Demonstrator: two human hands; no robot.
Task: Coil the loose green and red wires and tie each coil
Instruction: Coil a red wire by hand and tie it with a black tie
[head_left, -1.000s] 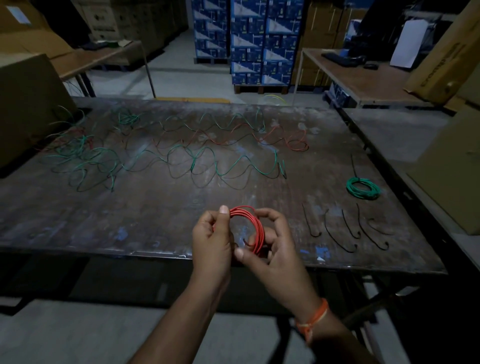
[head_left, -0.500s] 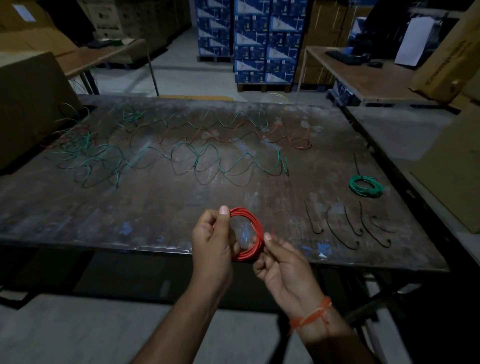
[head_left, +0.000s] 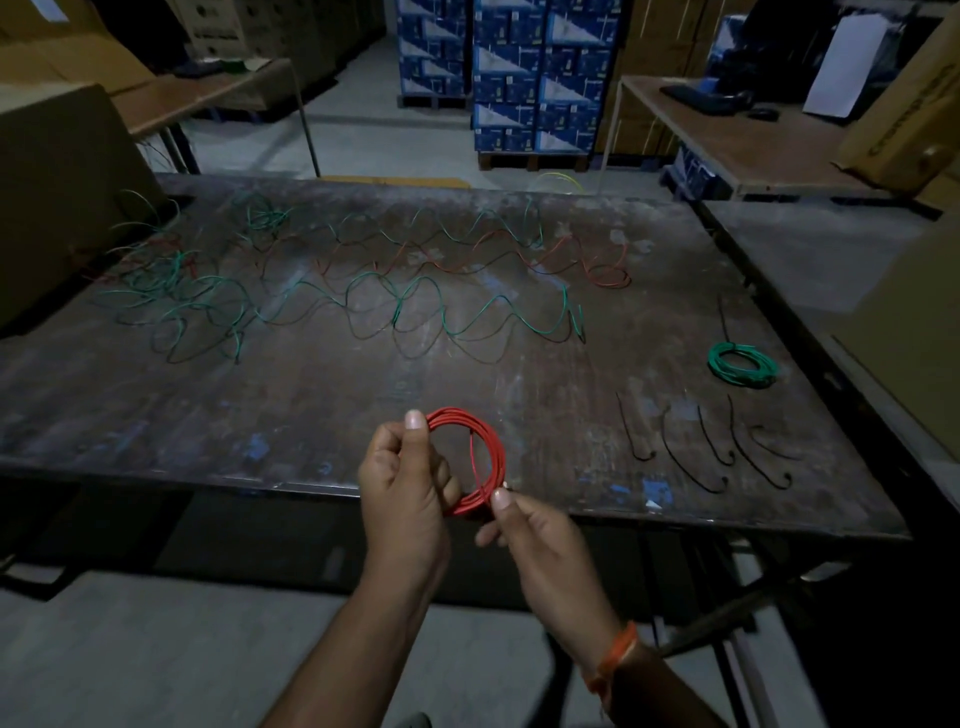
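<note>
The red wire coil (head_left: 475, 460) is a tight ring of several turns, held upright above the near edge of the table (head_left: 311, 415). The left hand (head_left: 408, 491) pinches its top between thumb and fingers; the right hand (head_left: 537, 540) pinches the bottom. A tied green coil (head_left: 743, 365) lies flat to the right, near black ties (head_left: 701, 447). Loose green wires (head_left: 322, 306) and loose red wires (head_left: 519, 257) snake across the worn, dark tabletop. Stacked blue boxes (head_left: 519, 73) stand behind.
</note>
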